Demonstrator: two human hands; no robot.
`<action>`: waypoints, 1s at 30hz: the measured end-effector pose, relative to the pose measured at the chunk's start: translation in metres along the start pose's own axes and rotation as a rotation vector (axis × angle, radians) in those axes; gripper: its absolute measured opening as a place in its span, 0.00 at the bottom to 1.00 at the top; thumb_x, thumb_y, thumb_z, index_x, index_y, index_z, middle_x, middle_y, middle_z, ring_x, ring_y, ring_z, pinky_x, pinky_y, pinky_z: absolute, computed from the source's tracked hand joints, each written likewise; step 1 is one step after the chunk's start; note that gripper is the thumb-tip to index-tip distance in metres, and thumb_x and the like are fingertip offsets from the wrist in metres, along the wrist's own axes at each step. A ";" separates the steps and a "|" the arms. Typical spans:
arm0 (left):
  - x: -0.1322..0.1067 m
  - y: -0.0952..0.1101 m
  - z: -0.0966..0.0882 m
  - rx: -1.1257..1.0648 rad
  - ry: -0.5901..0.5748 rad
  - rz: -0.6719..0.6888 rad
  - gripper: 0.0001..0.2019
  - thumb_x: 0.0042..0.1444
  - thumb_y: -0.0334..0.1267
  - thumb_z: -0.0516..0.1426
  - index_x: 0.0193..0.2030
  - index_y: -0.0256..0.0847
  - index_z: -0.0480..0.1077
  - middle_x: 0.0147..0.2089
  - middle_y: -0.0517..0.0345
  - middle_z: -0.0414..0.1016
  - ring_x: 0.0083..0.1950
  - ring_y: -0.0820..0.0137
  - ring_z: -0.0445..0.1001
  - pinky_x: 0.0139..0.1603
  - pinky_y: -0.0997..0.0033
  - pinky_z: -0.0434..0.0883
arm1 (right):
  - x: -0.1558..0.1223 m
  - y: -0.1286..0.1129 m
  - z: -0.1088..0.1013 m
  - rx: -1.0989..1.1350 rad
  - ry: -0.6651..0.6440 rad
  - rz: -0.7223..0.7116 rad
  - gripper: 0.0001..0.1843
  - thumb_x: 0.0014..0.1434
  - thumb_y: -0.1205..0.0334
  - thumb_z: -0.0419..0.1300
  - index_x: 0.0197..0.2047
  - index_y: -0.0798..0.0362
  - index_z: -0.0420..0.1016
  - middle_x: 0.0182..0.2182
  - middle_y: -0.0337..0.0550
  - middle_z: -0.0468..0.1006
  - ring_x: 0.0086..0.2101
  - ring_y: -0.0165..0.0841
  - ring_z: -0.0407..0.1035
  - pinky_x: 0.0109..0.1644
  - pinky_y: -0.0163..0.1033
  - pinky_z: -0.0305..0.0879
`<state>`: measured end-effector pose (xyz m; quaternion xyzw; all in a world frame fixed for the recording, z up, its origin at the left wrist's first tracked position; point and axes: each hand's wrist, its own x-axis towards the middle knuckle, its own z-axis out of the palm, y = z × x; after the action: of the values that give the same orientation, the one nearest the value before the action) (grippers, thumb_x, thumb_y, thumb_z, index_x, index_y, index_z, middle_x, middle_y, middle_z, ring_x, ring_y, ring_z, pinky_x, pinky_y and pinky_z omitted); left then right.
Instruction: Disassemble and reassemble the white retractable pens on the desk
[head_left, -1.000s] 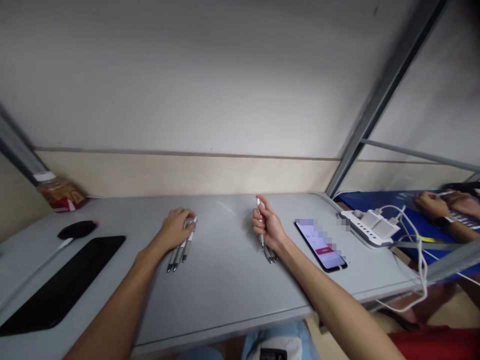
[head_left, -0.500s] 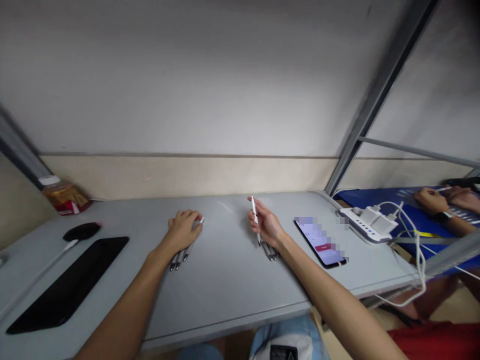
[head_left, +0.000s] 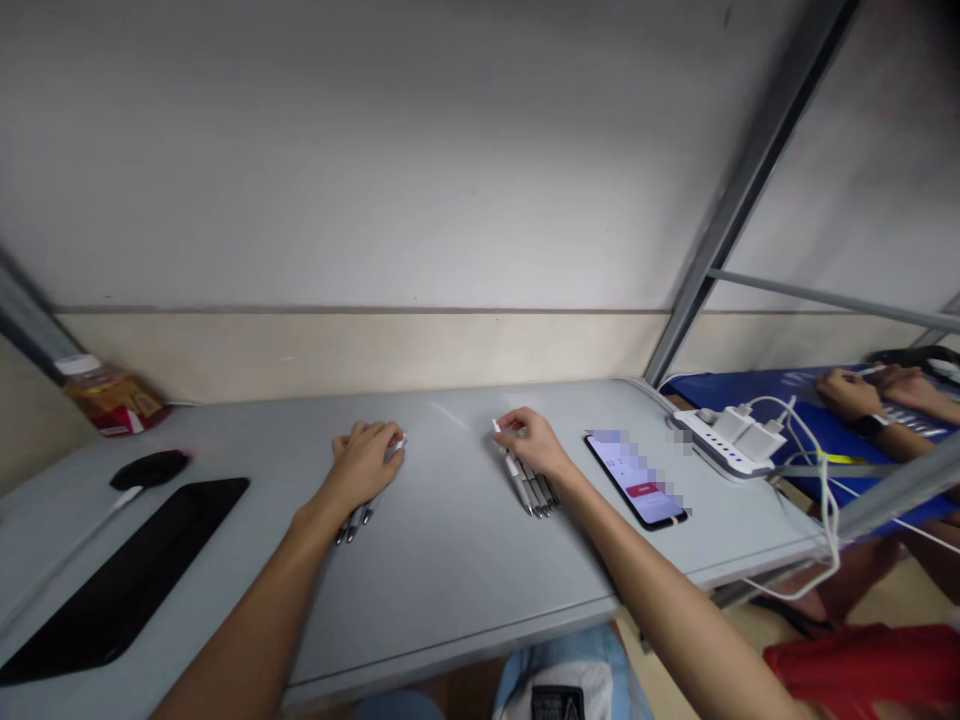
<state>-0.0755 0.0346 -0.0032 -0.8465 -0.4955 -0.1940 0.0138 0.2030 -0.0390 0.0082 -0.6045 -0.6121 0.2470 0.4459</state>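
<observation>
On the grey table, my left hand lies curled over a small group of silver pens, whose tips stick out toward me from under the palm. My right hand is lowered onto a second group of silver pens and pinches one pen, which lies along the others on the table. The two hands are about a hand's width apart.
A lit phone lies right of my right hand. A white power strip with chargers and cables sits at the right edge. A black pad, a black mouse and a jar are at left. Another person's hands work at far right.
My right hand, which held one pen raised upright, has come down and laid it among the pens on the table. My left hand has stayed on its pens.
</observation>
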 end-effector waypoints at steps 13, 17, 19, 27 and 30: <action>0.000 0.007 -0.011 0.090 -0.008 -0.093 0.10 0.56 0.44 0.51 0.39 0.41 0.68 0.42 0.49 0.75 0.48 0.56 0.65 0.44 0.58 0.56 | 0.000 0.008 0.000 -0.473 -0.079 -0.018 0.11 0.52 0.55 0.65 0.39 0.47 0.78 0.46 0.44 0.70 0.49 0.41 0.57 0.48 0.46 0.46; -0.001 0.009 -0.015 0.116 -0.032 -0.105 0.11 0.57 0.45 0.51 0.39 0.41 0.68 0.41 0.48 0.75 0.48 0.55 0.65 0.43 0.57 0.56 | 0.000 0.010 0.001 -0.463 -0.069 -0.023 0.11 0.51 0.56 0.66 0.39 0.46 0.78 0.47 0.43 0.70 0.49 0.41 0.57 0.48 0.45 0.46; -0.002 0.010 -0.016 0.122 -0.028 -0.090 0.11 0.57 0.45 0.51 0.38 0.42 0.68 0.41 0.49 0.75 0.48 0.54 0.65 0.42 0.57 0.56 | 0.000 0.010 0.001 -0.459 -0.062 -0.018 0.11 0.50 0.57 0.66 0.38 0.47 0.78 0.47 0.43 0.69 0.49 0.41 0.57 0.47 0.45 0.47; -0.003 0.021 -0.019 0.133 -0.058 0.022 0.07 0.55 0.41 0.51 0.34 0.42 0.67 0.33 0.53 0.74 0.40 0.59 0.68 0.43 0.57 0.55 | 0.003 0.009 -0.003 -0.452 -0.102 0.018 0.11 0.49 0.56 0.68 0.37 0.46 0.80 0.49 0.45 0.68 0.50 0.43 0.55 0.47 0.45 0.47; -0.004 0.023 -0.017 0.175 -0.054 0.028 0.08 0.56 0.41 0.51 0.36 0.41 0.68 0.35 0.52 0.75 0.42 0.58 0.68 0.43 0.57 0.55 | 0.004 0.010 -0.004 -0.457 -0.103 0.027 0.10 0.48 0.56 0.68 0.36 0.46 0.81 0.49 0.45 0.68 0.51 0.43 0.55 0.47 0.45 0.48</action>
<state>-0.0636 0.0159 0.0149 -0.8539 -0.4988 -0.1267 0.0771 0.2117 -0.0349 0.0024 -0.6846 -0.6660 0.1384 0.2620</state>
